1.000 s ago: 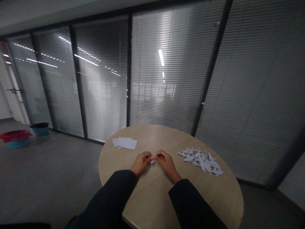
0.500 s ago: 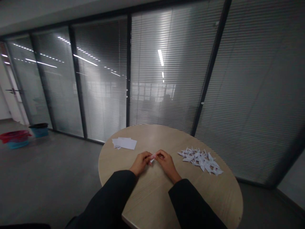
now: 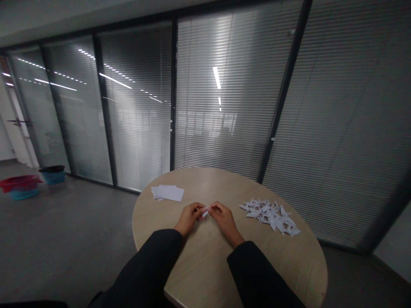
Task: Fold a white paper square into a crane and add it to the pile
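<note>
1. The person's left hand and right hand are close together above the middle of the round surface. Both hands are closed, with curled fingers, and they pinch a small folded paper piece from two sides.
2. This piece is held between the fingertips, and it seems to be just above the surface. The fingers hide most of it, so I cannot tell its exact folds.
3. The piece looks very light and thin. It will be soft and can crease easily, so a gentle hold with the fingertips on its folded edges seems the best, without strong pressing.
4. On the far left part of the surface lies a stack of loose white paper sheets. They are flat and rectangular, a little fanned at the edges, and no hand touches them.
5. To the right is a pile of white origami figures, nearer to the right hand. They overlap, and they have crisp, sharp points. They look light and fragile.
6. The surface has a pale, matte wood grain. Dark sleeves cover the forearms.
7. Behind the surface stands a glass partition with slatted blinds. On the grey floor at the left are a red-and-teal basin and a blue bin.
</note>
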Available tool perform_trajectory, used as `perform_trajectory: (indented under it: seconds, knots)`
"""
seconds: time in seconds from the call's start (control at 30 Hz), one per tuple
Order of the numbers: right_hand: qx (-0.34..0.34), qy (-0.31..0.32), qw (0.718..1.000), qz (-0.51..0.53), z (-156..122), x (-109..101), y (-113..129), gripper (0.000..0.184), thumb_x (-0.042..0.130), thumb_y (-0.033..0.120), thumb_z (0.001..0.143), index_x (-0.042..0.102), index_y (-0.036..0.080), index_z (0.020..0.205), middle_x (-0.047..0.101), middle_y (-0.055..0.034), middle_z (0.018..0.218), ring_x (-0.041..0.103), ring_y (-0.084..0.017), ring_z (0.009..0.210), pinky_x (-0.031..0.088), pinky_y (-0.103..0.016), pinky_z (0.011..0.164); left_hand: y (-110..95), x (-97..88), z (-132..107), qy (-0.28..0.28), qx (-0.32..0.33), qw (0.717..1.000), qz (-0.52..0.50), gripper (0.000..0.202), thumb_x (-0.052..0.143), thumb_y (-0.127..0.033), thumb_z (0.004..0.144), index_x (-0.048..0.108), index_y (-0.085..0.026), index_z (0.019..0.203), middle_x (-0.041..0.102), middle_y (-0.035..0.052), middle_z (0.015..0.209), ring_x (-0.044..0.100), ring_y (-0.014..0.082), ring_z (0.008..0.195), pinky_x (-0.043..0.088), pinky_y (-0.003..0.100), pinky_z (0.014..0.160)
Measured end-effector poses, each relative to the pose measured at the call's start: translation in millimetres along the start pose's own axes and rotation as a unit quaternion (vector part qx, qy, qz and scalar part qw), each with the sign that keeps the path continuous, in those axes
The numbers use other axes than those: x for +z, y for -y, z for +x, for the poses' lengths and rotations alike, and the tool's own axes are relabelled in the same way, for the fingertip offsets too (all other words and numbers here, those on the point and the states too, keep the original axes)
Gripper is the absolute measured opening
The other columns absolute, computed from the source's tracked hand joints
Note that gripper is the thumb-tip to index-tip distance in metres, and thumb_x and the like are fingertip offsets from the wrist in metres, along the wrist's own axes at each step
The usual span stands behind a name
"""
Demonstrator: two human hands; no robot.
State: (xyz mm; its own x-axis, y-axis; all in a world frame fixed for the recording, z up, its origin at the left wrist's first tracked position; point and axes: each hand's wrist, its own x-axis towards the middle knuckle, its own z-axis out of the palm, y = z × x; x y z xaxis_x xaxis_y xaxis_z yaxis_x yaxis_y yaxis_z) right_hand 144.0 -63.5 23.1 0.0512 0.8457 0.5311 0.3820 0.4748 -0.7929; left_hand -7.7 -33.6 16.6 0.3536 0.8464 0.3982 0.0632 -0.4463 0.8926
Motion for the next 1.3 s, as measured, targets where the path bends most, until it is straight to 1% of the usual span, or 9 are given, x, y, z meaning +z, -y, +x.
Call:
perform_trajectory:
  seconds: [0.13,0.27,0.37,0.43,0.53,0.73,0.87,1.0,1.3]
  knots:
    - [-0.001,-0.004,1.0,-0.009,0.4,0.0,0.0,0.023,0.057,0.041,0.074,0.06,0.019,0.068,0.064,-0.0021,0.067,0.057,-0.016,0.064,0.044,-0.026,0.062,2.1,-0.6,0.9,-0.04,-0.009,0.999,0.01,0.036,0.062,-0.046,0.071,0.065,-0.012,0.083,0.062,0.0054,0.07,0.054,0.0135,0.056,0.043,0.024,0.051]
    - [0.002,-0.004,1.0,-0.017,0.3,0.3,-0.1,0.023,0.056,0.041,0.074,0.06,0.019,0.069,0.063,-0.0019,0.067,0.057,-0.016,0.065,0.043,-0.026,0.061,7.4,-0.8,2.3,-0.066,-0.004,0.998,0.013,0.033,0.064,-0.042,0.069,0.062,-0.013,0.085,0.055,0.0007,0.064,0.052,0.0128,0.055,0.042,0.022,0.048]
    - [0.005,-0.003,1.0,-0.02,-0.1,0.3,0.9,0.023,0.056,0.041,0.074,0.06,0.019,0.069,0.063,-0.0018,0.068,0.057,-0.016,0.065,0.043,-0.025,0.061,9.2,-0.7,2.7,-0.062,-0.002,0.998,0.023,0.032,0.063,-0.042,0.07,0.061,-0.014,0.083,0.05,-0.003,0.058,0.049,0.0107,0.048,0.039,0.022,0.047]
    - [0.005,-0.001,1.0,-0.021,-0.3,0.0,2.0,0.023,0.056,0.041,0.075,0.06,0.019,0.069,0.063,-0.0018,0.068,0.057,-0.016,0.066,0.043,-0.025,0.062,8.6,-0.6,2.3,-0.053,-0.003,0.998,0.025,0.032,0.061,-0.044,0.072,0.06,-0.014,0.081,0.049,-0.0038,0.055,0.048,0.0103,0.046,0.038,0.022,0.047]
    - [0.0,0.002,1.0,-0.024,-0.5,-0.5,3.8,0.023,0.055,0.041,0.075,0.06,0.019,0.069,0.062,-0.0017,0.068,0.056,-0.016,0.066,0.043,-0.025,0.063,6.6,-0.4,1.5,-0.038,-0.009,0.999,0.015,0.033,0.059,-0.046,0.073,0.06,-0.014,0.078,0.051,-0.003,0.053,0.049,0.0107,0.046,0.037,0.022,0.048]
    - [-0.002,0.002,1.0,-0.019,-0.8,-0.4,5.5,0.023,0.055,0.04,0.076,0.06,0.019,0.069,0.062,-0.0015,0.068,0.056,-0.017,0.067,0.043,-0.026,0.063,5.1,-0.3,1.1,-0.022,-0.027,0.999,0.003,0.034,0.058,-0.047,0.073,0.059,-0.013,0.076,0.057,0.0008,0.06,0.052,0.0119,0.049,0.041,0.023,0.049]
    - [0.006,0.008,1.0,-0.01,-0.6,0.0,4.2,0.023,0.056,0.041,0.076,0.059,0.019,0.069,0.061,-0.0011,0.065,0.057,-0.017,0.065,0.043,-0.026,0.061,7.5,-0.5,1.4,-0.023,-0.023,0.999,0.003,0.033,0.057,-0.046,0.074,0.058,-0.014,0.074,0.056,0.0005,0.058,0.051,0.0118,0.049,0.041,0.023,0.049]
    - [0.012,0.014,1.0,-0.005,-0.5,-0.1,3.5,0.023,0.055,0.041,0.076,0.058,0.019,0.068,0.06,-0.0008,0.063,0.056,-0.016,0.063,0.042,-0.026,0.06,8.9,-0.7,1.6,-0.018,-0.014,0.999,0.024,0.033,0.055,-0.046,0.075,0.057,-0.014,0.073,0.055,0.0,0.057,0.051,0.0115,0.048,0.039,0.023,0.05]
    - [0.006,0.016,1.0,0.005,-0.9,0.2,4.0,0.024,0.055,0.041,0.077,0.057,0.019,0.069,0.06,-0.0007,0.063,0.055,-0.016,0.063,0.042,-0.025,0.058,3.7,-0.6,-0.6,-0.007,-0.015,0.999,0.033,0.033,0.054,-0.048,0.076,0.056,-0.014,0.072,0.054,-0.0003,0.056,0.051,0.0115,0.049,0.039,0.023,0.05]
